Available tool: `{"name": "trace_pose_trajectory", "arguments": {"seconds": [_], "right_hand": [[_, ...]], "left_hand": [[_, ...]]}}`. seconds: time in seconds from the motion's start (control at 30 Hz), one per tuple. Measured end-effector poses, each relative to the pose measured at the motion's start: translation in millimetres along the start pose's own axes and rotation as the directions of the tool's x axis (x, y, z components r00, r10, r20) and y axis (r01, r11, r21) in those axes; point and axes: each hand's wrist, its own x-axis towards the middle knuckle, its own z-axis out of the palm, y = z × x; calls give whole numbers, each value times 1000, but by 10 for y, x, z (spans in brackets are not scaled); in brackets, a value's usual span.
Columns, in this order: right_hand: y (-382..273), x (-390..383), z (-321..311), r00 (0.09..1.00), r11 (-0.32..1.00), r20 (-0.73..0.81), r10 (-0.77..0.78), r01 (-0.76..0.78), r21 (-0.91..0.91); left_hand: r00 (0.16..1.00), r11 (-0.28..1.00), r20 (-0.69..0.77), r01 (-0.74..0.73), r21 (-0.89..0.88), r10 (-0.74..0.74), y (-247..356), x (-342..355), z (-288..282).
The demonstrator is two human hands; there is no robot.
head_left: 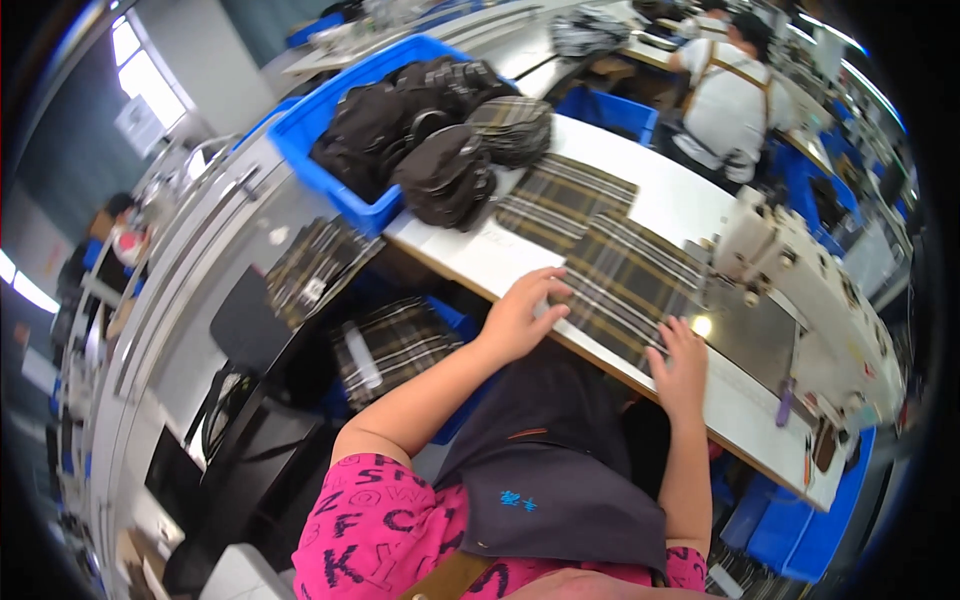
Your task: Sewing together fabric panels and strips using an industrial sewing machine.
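Resting by opposite edges of a plaid cloth [635, 283], neither hand is gripping anything: the left hand [525, 315] has its thumb apart and fingers a bit bent, the right hand [682, 365] has its fingers loosely spread. The cloth's lying flat on a smooth white desk [690, 207], kinda boxy, dark with tan and white stripes. Another plaid piece [560, 198] sits just past it; can't tell if they overlap. The sewing machine [815, 285], all pale, chunky curves, is off to the right, with a purple-handled tool [785, 402] nearby. Far left there's a blue plastic bin [347, 205] heaped with soft, rumpled black bundles [365, 125].
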Motion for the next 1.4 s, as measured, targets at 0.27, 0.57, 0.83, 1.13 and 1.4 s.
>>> {"name": "trace_pose_trajectory", "arguments": {"seconds": [0.27,0.57,0.83,1.13,1.4], "right_hand": [[-90,12,12,994,998,91,54,-55,12],[-46,8,11,996,999,80,44,-41,-36],[-85,31,52,997,999,78,19,-16,-39],[-70,-22,10,999,999,24,32,-32,-7],[-84,35,25,1000,999,-7,-18,18,43]], "left_hand": [[789,854,-611,356,380,-57,-970,-605,-1870],[502,556,-516,829,58,-694,-2086,-1245,-2883],[405,575,-694,818,-16,-596,-2053,-1346,-3180],[623,548,-677,432,716,393,-497,-374,-3202],[846,868,-415,-103,486,333,874,392,-2160]]}}
